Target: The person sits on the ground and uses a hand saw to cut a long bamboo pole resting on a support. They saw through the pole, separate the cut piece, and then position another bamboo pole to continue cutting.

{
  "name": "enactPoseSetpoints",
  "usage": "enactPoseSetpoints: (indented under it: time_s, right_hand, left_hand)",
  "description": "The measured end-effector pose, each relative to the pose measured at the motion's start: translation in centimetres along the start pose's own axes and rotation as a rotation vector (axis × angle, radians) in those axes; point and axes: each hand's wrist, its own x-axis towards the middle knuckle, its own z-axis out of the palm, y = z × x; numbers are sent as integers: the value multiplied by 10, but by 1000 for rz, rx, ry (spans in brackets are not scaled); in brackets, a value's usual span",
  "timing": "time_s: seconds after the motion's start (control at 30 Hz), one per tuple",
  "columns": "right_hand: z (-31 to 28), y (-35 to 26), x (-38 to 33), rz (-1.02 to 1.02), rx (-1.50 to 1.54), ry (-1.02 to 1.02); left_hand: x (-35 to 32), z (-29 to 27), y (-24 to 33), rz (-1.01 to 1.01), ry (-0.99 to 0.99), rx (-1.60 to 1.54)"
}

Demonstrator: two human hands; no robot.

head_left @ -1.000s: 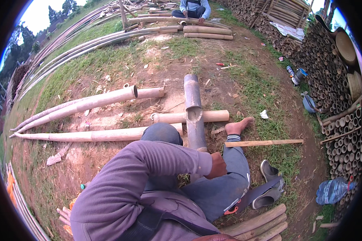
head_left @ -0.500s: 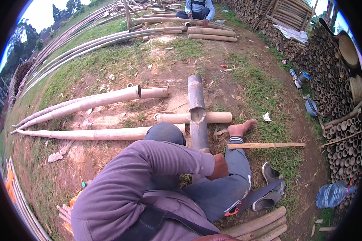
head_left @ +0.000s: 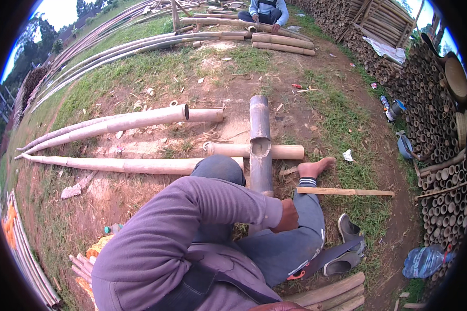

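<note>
My left arm in a purple sleeve reaches across in front of me. At its end my left hand (head_left: 286,215) is closed in a fist over my bent right leg (head_left: 280,249); what the fingers hold is hidden. My right hand does not show. Just beyond the fist, a thick grey bamboo pole (head_left: 261,176) runs away from me, its near part behind my sleeve. A notch is cut in its upper side, where it rests across a pale bamboo length (head_left: 288,152). A flat bamboo strip (head_left: 347,192) lies across my right shin and out to the right.
Long pale bamboo poles (head_left: 114,165) lie at left. Grey sandals (head_left: 340,265) and a dark flat tool with an orange-red end (head_left: 296,274) are at right, near a water bottle (head_left: 423,262). Stacked bamboo (head_left: 443,202) lines the right. Another person (head_left: 267,13) sits at the back.
The whole view has shifted slightly, with the far ground moving to the right. My left hand stays closed in nearly the same place over my leg.
</note>
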Motion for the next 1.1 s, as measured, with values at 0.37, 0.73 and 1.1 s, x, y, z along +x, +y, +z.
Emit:
enactPoseSetpoints:
  time_s: [0.37, 0.73, 1.1]
  right_hand:
    - [-9, 5, 12, 38, 4, 5]
    - [6, -8, 11, -4, -67, 4]
    - [-60, 6, -51, 123, 43, 37]
  left_hand:
    - [4, -9, 0, 24, 5, 39]
    - [-116, -116, -42, -195, 941, -232]
    - [-276, 227, -173, -1258, 134, -489]
